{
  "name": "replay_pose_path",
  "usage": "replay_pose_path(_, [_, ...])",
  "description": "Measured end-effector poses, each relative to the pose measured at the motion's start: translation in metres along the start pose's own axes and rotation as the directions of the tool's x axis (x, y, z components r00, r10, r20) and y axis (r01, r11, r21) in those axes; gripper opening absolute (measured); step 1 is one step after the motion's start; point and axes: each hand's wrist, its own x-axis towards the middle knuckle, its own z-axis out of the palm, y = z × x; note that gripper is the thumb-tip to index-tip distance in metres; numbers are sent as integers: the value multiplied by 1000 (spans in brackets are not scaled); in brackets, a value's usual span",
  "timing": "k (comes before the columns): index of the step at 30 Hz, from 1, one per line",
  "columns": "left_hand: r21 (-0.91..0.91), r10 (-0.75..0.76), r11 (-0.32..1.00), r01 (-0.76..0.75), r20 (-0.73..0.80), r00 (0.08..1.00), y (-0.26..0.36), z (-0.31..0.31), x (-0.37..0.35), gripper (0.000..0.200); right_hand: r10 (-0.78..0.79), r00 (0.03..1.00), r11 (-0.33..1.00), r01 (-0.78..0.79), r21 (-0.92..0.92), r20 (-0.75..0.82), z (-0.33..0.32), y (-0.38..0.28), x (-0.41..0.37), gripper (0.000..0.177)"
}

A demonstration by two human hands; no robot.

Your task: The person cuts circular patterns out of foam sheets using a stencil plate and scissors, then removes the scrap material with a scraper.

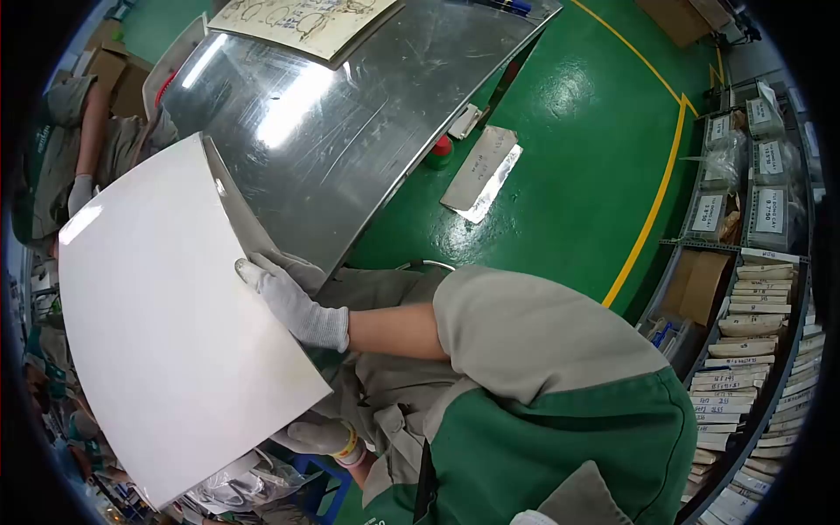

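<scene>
The right hand (293, 302) has its fingers clamped on the white sheet (184, 324), before a shiny metal surface (385, 149) (the left hand's (322, 435) fingers I cannot tell, being partly hidden). A yellow line (668, 175) crosses the green floor (577, 175), near a filled shelf (722, 247).

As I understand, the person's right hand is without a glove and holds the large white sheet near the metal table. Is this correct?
Not quite: the head view shows the right hand wearing a pale glove. The rest stands: it holds the large white sheet near the metal table.
</scene>
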Motion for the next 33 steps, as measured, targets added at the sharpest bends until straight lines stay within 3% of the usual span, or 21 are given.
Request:
replay_pose_path(1, [-97, -1, 995, -2, -26, 1000, 1, 2, 3, 48, -98, 994, 989, 102, -111, 38, -4, 7, 4, 29])
replay_pose_path(2, [61, -4, 998, 9, -90, 996, -13, -11, 2, 45, -189, 978, 955, 204, -216, 88, -12, 20, 13, 30])
replay_pose_path(4, [317, 135, 941, -118, -33, 990, -21, -26, 12, 41, -165, 972, 968, 192, -164, 166, -21, 21, 12, 32])
replay_pose_path(5, [601, 298, 740, -302, 110, 948, -21, -32, 16, 37, -156, 969, 972, 185, -144, 192, -25, 22, 14, 33])
replay_pose_path(6, [787, 446, 426, -447, 247, 860, -18, -35, 22, 33, -141, 968, 978, 168, -120, 208, -26, 20, 14, 35])
replay_pose_path(8, [803, 514, 347, -485, 270, 814, -18, -36, 26, 31, -77, 979, 988, 100, -118, 186, -25, 20, 12, 35])
replay_pose_path(11, [759, 348, 548, -351, 175, 921, -8, -29, 24, 31, 105, 994, 992, -101, -80, 42, -6, -4, -1, 36])
replay_pose_path(12, [733, 272, 614, -294, 153, 950, -5, -27, 24, 32, 85, 995, 995, -83, -51, 43, -8, -1, 1, 37])
replay_pose_path(13, [722, 357, 582, -373, 184, 916, -4, -24, 27, 34, 66, 997, 998, -66, -20, 44, -12, 8, 5, 38])
replay_pose_path(15, [773, 268, 537, -337, 223, 937, -1, -26, 26, 34, -79, 991, 997, 79, 4, 108, -16, 15, 9, 39])
replay_pose_path(16, [638, 98, 757, -141, 102, 990, 1, -24, 26, 37, 4, 991, 996, -17, 92, 132, -15, 13, 10, 40])
replay_pose_path(17, [444, -102, 892, 81, 24, 994, 3, -20, 24, 40, 86, 983, 978, -114, 176, 162, -14, 12, 10, 42])
replay_pose_path(18, [209, -310, 929, 304, -5, 951, 7, -14, 23, 44, 68, 993, 997, -71, 38, 92, -6, -4, -2, 41])
replay_pose_path(19, [-40, -503, 863, 504, 22, 864, 9, -12, 22, 48, 51, 995, 998, -46, -53, 85, -8, -8, -6, 42])
replay_pose_path(22, [-183, -589, 731, 657, 316, 744, 0, -17, 20, 40, 1, 997, 971, 17, -239, 74, -11, -13, -13, 41])
replay_pose_path(25, [203, -479, 861, 467, 631, 610, 16, -19, 26, 28, -42, 997, 963, 58, -264, 66, -12, -10, -14, 36])
replay_pose_path(26, [225, -398, 912, 343, 682, 613, 27, -17, 30, 23, -60, 994, 969, 80, -235, 90, -13, -10, -15, 38])
replay_pose_path(29, [195, -386, 907, 372, 735, 557, 62, -22, 47, 23, -111, 988, 913, 143, -383, 105, -21, -1, -7, 38])
replay_pose_path(31, [26, -347, 895, 445, 667, 660, 71, -35, 55, 23, -101, 988, 916, 137, -376, 115, -17, -11, -15, 40])
replay_pose_path(33, [-81, -134, 969, 232, 617, 776, 82, -61, 74, 30, -184, 973, 766, 231, -599, 139, -18, -18, -21, 44])
